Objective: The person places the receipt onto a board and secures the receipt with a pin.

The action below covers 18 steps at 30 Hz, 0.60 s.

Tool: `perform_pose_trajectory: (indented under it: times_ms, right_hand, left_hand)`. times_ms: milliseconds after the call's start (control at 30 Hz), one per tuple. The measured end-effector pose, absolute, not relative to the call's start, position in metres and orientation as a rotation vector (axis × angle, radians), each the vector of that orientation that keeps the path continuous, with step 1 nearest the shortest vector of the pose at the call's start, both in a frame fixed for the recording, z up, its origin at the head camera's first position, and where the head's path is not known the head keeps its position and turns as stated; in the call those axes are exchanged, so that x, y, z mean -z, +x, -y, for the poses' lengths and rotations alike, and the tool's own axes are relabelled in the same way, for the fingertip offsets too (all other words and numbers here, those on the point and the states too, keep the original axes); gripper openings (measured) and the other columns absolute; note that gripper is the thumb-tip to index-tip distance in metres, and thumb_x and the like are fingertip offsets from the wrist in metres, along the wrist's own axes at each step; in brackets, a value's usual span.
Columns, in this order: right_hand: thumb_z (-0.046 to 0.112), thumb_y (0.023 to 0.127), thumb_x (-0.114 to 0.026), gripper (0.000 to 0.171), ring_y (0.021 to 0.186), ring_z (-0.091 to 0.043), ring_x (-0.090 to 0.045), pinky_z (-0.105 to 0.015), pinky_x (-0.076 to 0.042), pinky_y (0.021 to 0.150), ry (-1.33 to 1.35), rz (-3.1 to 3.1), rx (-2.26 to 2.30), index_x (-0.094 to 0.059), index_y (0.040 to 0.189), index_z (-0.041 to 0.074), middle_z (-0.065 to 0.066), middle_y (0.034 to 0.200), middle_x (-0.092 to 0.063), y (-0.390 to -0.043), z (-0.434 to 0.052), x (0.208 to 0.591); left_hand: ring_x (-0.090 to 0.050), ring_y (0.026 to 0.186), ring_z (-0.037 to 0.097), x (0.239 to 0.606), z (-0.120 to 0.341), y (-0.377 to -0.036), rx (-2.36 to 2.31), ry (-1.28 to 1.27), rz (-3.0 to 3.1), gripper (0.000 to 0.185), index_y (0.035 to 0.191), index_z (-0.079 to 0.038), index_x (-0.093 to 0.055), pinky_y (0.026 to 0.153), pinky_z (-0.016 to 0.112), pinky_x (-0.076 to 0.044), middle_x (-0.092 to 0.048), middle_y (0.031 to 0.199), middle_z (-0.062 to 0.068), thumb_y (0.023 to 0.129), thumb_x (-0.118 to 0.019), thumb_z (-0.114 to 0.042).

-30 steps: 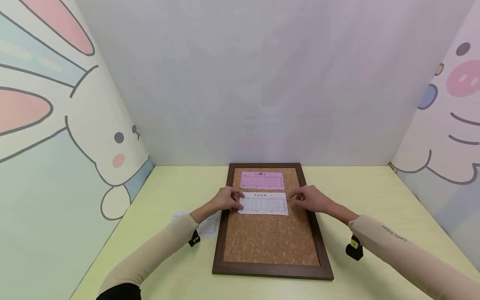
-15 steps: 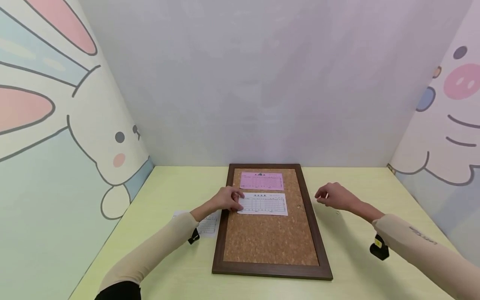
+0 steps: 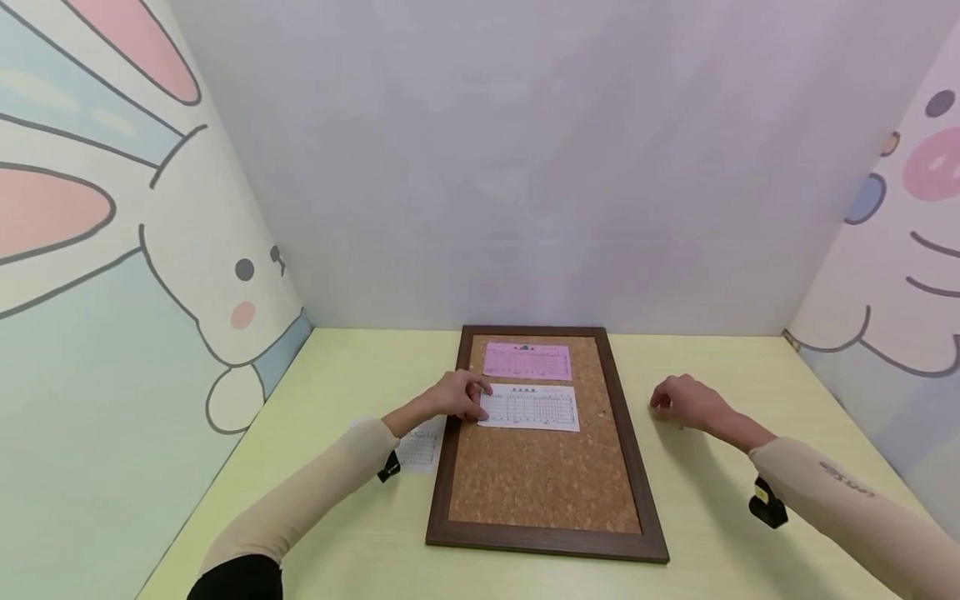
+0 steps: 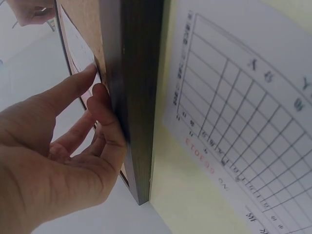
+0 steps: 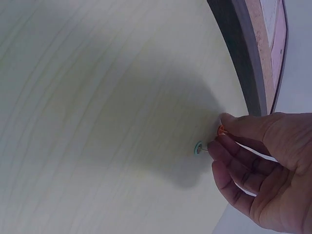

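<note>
My left hand (image 3: 455, 395) holds the left edge of a white printed form (image 3: 528, 408) with thumb and index finger, against a framed cork board (image 3: 543, 483). In the left wrist view those fingertips meet the paper just inside the dark frame. Right of the board, my right hand (image 3: 688, 402) is low over the table. The right wrist view shows its thumb and finger pinching an orange thumbtack (image 5: 221, 130). Just below the fingertips, a teal thumbtack (image 5: 198, 148) lies on the table. A pink form (image 3: 528, 362) lies on the cork above the white one.
A second white form (image 3: 418, 447) lies on the table, partly hidden by my left forearm and the board. One tiny pale object (image 3: 602, 414) sits on the cork right of the white form. A grey wall rises behind the pale yellow table (image 3: 360, 533).
My right hand has moved from the white form's right side, off the board, to the table, where it now pinches the orange thumbtack. My left hand keeps its place on the white form.
</note>
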State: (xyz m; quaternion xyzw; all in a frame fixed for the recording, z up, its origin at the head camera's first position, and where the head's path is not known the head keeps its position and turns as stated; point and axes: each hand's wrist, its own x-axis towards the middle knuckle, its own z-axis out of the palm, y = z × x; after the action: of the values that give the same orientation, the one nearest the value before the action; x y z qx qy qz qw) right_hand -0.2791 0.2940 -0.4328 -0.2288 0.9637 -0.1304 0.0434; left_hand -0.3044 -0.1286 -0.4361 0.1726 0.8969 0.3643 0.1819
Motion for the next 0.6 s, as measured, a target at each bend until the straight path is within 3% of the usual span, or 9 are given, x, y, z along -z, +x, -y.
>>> perform_pose_trajectory:
  times_ms: [100, 300, 600]
  right_hand:
    - [0.005, 0.086, -0.075, 0.003, 0.065, -0.010, -0.058, -0.032, -0.050, 0.057, -0.674, -2.974, 0.414, -0.076, 0.083, 0.004, -0.002, 0.076, -0.070, -0.2798, -0.2936, 0.4362]
    - [0.003, 0.086, -0.071, 0.019, 0.055, -0.009, -0.046, -0.028, -0.037, 0.052, -0.600, -2.995, 0.426, -0.068, 0.069, 0.011, 0.007, 0.061, -0.055, -0.2826, -0.2905, 0.4364]
    - [0.004, 0.086, -0.072, 0.025, 0.049, -0.011, -0.046, -0.029, -0.035, 0.050, -0.501, -3.018, 0.412, -0.066, 0.063, 0.011, 0.005, 0.054, -0.055, -0.2794, -0.2876, 0.4339]
  left_hand:
    - [-0.057, 0.057, 0.010, 0.4353, 0.1281, -0.3061, -1.005, 0.491, -2.527, 0.037, 0.117, -0.001, -0.069, 0.054, 0.021, -0.047, -0.064, 0.071, 0.003, 0.083, -0.084, -0.007]
    - [-0.056, 0.058, 0.008, 0.4349, 0.1290, -0.3071, -1.009, 0.519, -2.528, 0.038, 0.118, 0.000, -0.068, 0.054, 0.020, -0.045, -0.064, 0.071, 0.003, 0.084, -0.083, -0.007]
    - [-0.053, 0.058, 0.007, 0.4354, 0.1301, -0.3076, -1.008, 0.529, -2.522, 0.039, 0.119, 0.000, -0.068, 0.055, 0.019, -0.043, -0.064, 0.073, 0.003, 0.084, -0.083, -0.006]
